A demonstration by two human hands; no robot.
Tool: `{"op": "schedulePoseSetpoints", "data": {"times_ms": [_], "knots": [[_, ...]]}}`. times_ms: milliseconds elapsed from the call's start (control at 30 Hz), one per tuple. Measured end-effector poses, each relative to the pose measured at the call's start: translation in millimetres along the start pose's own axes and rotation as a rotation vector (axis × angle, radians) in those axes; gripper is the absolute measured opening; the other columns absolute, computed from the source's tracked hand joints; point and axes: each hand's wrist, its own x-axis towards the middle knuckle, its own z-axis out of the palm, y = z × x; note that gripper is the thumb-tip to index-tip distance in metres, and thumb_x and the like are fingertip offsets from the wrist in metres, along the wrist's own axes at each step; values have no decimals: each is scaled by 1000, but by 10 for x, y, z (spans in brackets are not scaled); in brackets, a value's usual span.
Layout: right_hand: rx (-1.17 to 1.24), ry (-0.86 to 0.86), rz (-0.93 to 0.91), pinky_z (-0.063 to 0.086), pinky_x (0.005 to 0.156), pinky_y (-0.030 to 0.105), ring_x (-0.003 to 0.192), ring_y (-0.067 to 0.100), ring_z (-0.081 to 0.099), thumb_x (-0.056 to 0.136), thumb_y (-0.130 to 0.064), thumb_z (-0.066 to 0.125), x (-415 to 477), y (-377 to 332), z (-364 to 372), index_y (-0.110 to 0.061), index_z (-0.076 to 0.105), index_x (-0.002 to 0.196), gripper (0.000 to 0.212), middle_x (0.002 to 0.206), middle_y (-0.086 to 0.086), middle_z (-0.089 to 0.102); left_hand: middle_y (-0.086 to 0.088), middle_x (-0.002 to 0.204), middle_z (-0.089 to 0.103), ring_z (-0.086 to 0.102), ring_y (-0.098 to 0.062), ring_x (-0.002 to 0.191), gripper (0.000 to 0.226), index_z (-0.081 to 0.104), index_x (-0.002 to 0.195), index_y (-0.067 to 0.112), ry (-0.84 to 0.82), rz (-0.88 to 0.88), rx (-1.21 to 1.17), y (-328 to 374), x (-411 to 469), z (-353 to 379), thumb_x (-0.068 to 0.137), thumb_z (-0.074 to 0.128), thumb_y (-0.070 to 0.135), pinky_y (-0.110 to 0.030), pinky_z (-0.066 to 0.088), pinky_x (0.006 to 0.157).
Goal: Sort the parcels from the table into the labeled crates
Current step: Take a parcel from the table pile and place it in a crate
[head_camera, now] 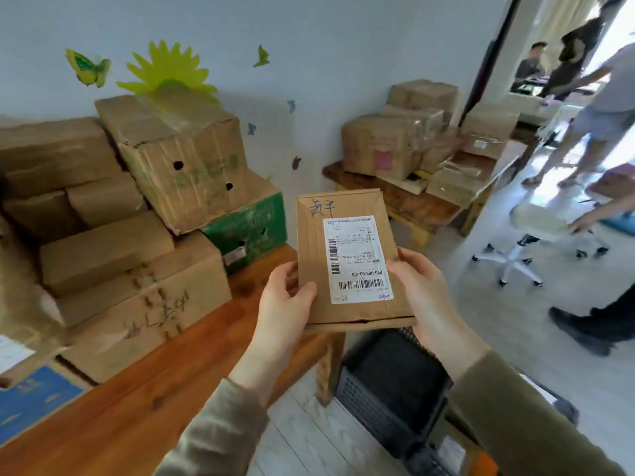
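Parcel (350,259) gripped by both hands, above crate (391,383)

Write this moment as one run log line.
phase: parcel in hand, not yet sorted | flat cardboard parcel: gripped by left hand and right hand, label visible | black crate: on floor below

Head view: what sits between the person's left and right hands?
In the head view, a flat cardboard parcel fills that gap; the left hand and right hand each grip one lower side.
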Motion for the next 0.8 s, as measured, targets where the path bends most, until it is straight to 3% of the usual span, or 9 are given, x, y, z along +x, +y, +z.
{"op": "schedulePoseSetpoints", "data": {"times_ms": [100,233,333,433,600,733,800], "knots": [[18,91,38,49,93,39,102,19,60,92,-19,57,159,120,-502,-20,53,121,29,106,-1,65,-3,123,57,58,-20,109,41,43,134,13,-85,-28,17,-34,51,525,94,51,9,-41,51,94],[72,203,95,51,71,26,85,9,60,92,-20,58,366,321,-1086,-25,49,117,27,93,-10,60,3,116,58,59,-18,107,40,43,134,17,-226,-67,54,-114,191,1184,95,51,13,-33,53,88],[74,271,151,52,63,25,81,10,63,92,-20,57,521,467,-1469,-23,50,121,30,93,-6,65,4,113,57,59,-17,106,39,43,133,20,-323,-112,51,-182,313,1626,95,51,14,-26,52,82],[80,388,167,49,47,17,71,7,64,93,-19,56,738,611,-1882,-22,51,123,31,90,-5,66,4,110,58,58,-15,103,35,45,129,21,-429,-139,96,-291,489,2176,95,50,11,-27,50,83],[138,520,223,52,63,26,85,12,64,92,-19,56,1086,777,-2412,-20,48,134,43,100,-5,66,12,97,57,59,-9,94,34,45,128,18,-572,-173,97,-413,803,2973,95,50,9,-20,50,73],[185,626,257,52,54,20,70,5,67,91,-15,57,1291,921,-2868,-15,52,127,37,93,-4,67,12,97,58,59,-4,88,29,46,122,23,-696,-216,120,-489,931,3598,96,49,11,-14,50,60],[197,672,280,56,66,26,79,10,67,90,-15,57,1359,1024,-3052,-16,53,126,36,96,-2,68,12,97,60,60,-4,88,27,47,119,24,-719,-236,123,-558,967,3846,96,49,8,-14,50,61]]}}
